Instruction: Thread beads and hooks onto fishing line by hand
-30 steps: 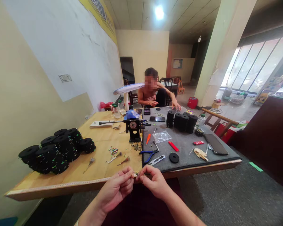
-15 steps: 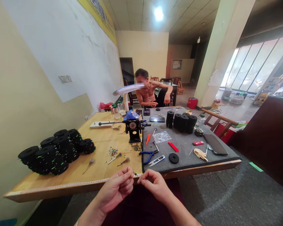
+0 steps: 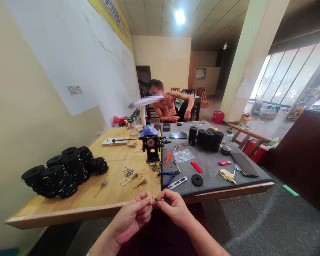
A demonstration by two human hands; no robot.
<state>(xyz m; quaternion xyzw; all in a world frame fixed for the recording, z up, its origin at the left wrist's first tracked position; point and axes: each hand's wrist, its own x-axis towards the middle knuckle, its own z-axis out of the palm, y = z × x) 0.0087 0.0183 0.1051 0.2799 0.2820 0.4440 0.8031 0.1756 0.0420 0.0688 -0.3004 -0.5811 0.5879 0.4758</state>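
The left hand (image 3: 137, 210) is held just above the near edge of a pale wooden table (image 3: 88, 204), its thumb and forefinger pinched on a tiny dark piece (image 3: 154, 200), the remaining fingers being curled in. The right hand (image 3: 174, 207) is positioned just beside it, thumb and forefinger brought together at the same piece; whether a grip is also applied there cannot be told. The piece is located between the two sets of fingertips, and its form is too small to be made out. Beyond the hands, blue-handled pliers (image 3: 168, 177), silver metal snips (image 3: 178, 182) and a flat black ring-shaped disc (image 3: 197, 180) are noted on a dark grey cloth mat (image 3: 214, 177). Multicoloured beads (image 3: 128, 172) are scattered on the bare wood to the left, near an upright black dial-faced device (image 3: 151, 143). A second person (image 3: 170, 104) is seen seated across the table.
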